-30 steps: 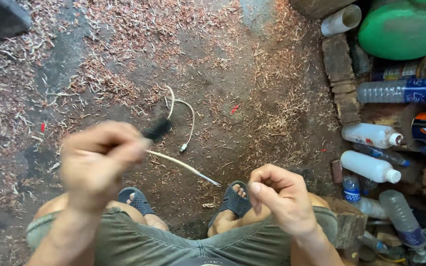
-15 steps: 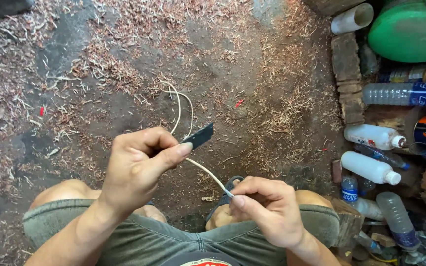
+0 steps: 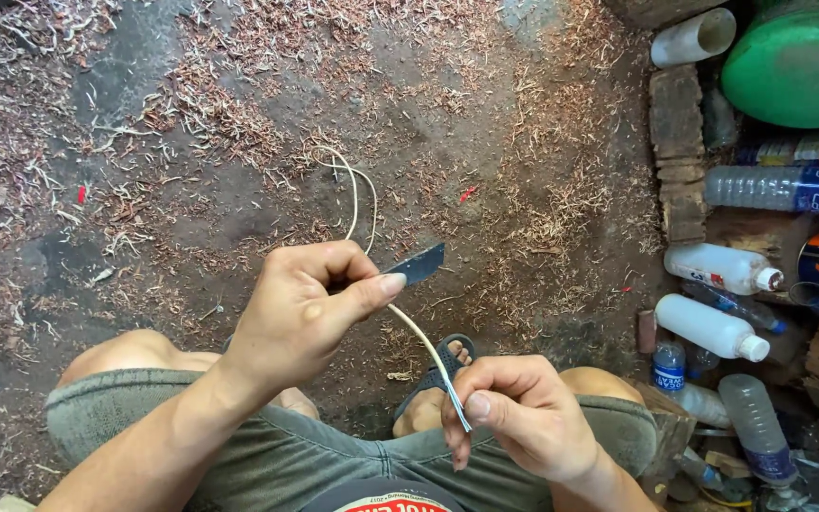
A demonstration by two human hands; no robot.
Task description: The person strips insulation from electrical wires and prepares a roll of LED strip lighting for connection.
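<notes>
My left hand (image 3: 300,313) grips a short dark flat blade (image 3: 416,266) against the thin pale cane strip (image 3: 419,337); my right hand (image 3: 514,417) pinches the strip's end.

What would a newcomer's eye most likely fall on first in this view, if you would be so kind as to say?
Probably the two hands at the bottom centre: the left hand grips a dark blade laid against a thin pale strip, whose near end the right hand pinches. Next, the dirt floor, strewn with reddish shavings. Last, the plastic bottles heaped along the right edge under a green basin.
</notes>
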